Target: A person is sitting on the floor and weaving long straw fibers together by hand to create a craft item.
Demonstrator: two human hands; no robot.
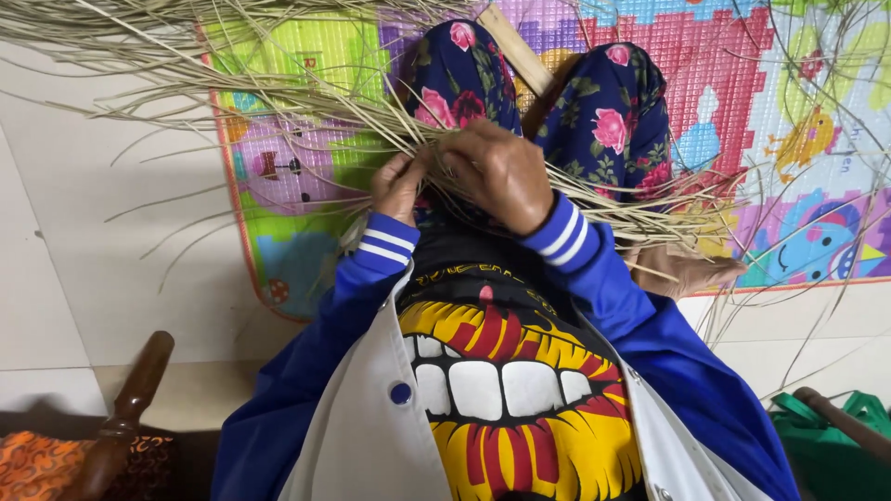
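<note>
Pale, dry straw strands (pixel 306 88) fan out in a thick sheaf from the person's lap, running up and away to the left of both hands and thinning into loose ends over the floor tiles (pixel 102 241). The left hand (pixel 401 186) is closed around the gathered strands at the lap, fingers curled in and pinching them. The right hand (pixel 497 172) sits just beside it, touching the same bundle, knuckles up and fingers bent down into the straw (how many strands each hand grips cannot be told). More strands (pixel 650 218) pass under the right wrist and stretch out to the right of the hands.

Beyond the hands, two knees in dark cloth with pink flowers (pixel 613 121) rise on either side of a flat wooden slat (pixel 515 46). Beneath the knees lies a bright, many-coloured play mat (pixel 742 83). Both wrists show blue sleeves with white-striped cuffs (pixel 566 232). Near the lower left edge, well apart from the hands, stands a turned dark wooden post (pixel 130 408); at the lower right, a green bag (pixel 826 445).
</note>
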